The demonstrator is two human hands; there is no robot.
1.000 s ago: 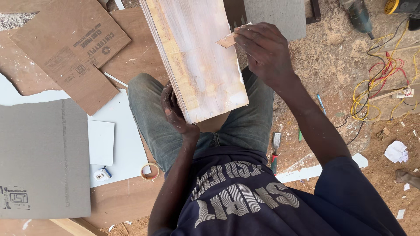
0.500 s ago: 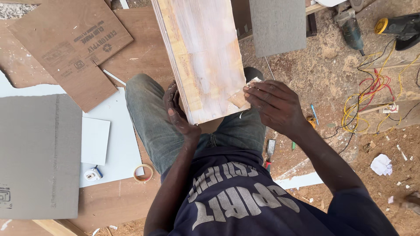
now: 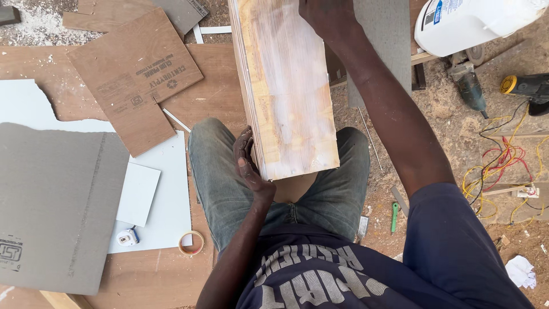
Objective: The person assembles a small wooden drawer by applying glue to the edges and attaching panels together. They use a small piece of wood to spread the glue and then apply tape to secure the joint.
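A long pale wooden board (image 3: 286,91), smeared white, rests on my lap over my jeans and runs out of the top of the head view. My left hand (image 3: 247,163) grips its near left edge by my knee. My right hand (image 3: 326,14) lies on the board's far end near the top of the view, arm stretched out; what its fingers hold cannot be seen.
Brown plywood offcuts (image 3: 134,77), a grey sheet (image 3: 54,212) and white laminate pieces (image 3: 166,194) lie on the left. A tape roll (image 3: 191,242) and small tape measure (image 3: 127,237) sit near my left knee. A white jug (image 3: 474,23), power tools (image 3: 526,88) and tangled wires (image 3: 503,166) are on the right.
My right hand moved from the board's near right corner up along it to the far end. The view shifted slightly. My left hand kept its grip.
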